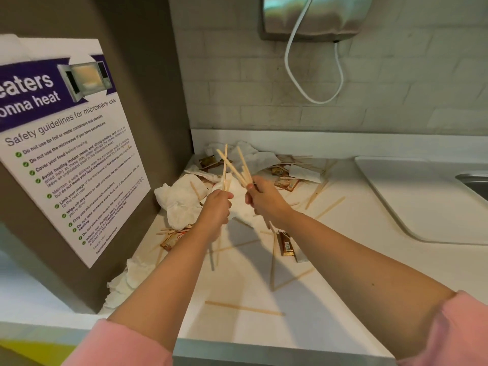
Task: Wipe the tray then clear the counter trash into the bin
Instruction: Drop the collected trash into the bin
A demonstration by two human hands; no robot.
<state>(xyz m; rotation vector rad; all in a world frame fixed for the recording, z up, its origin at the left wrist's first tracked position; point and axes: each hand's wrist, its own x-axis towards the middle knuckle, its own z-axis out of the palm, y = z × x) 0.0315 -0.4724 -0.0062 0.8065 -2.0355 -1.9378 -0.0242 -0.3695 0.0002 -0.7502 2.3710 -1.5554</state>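
My left hand (pixel 215 207) grips one wooden stir stick (pixel 225 165) that points straight up. My right hand (pixel 262 196) grips a small bundle of stir sticks (pixel 241 167) fanned up and to the left. Both hands hover above the white counter (pixel 343 260), over a heap of crumpled paper napkins (pixel 179 199). More loose stir sticks (pixel 244 308) lie scattered on the counter. Brown sugar packets (pixel 286 244) lie among them, and more packets (pixel 286 184) sit toward the back corner. No tray and no bin are in view.
A brown cabinet side with a microwave safety poster (pixel 66 143) walls off the left. Another crumpled napkin (pixel 126 281) lies at its foot. A sink drainboard (pixel 422 199) lies at right. A wall dispenser (pixel 317 17) with a looping white cable hangs on the tiled wall.
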